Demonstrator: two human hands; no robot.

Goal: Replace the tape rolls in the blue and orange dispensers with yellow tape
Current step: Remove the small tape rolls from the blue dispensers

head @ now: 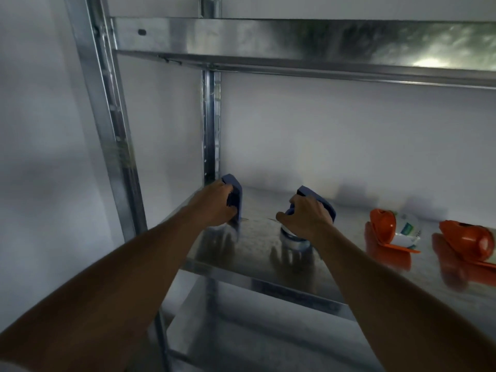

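Two blue tape dispensers stand on a metal shelf [257, 237]. My left hand [214, 204] grips the left blue dispenser [236, 194] near the rear upright. My right hand [306, 218] is closed over the right blue dispenser [319, 201], with a pale tape roll [294, 241] showing under the palm. Further right stand two orange dispensers, one [383, 226] holding a white and green roll [408, 229], the other [467, 234] at the frame's right edge. No yellow tape is in view.
The shelf belongs to a galvanised steel rack with a front upright [107, 116], a rear upright [210, 124] and an upper shelf [295, 47] overhead. A white wall lies behind. A lower shelf [255, 345] shows beneath.
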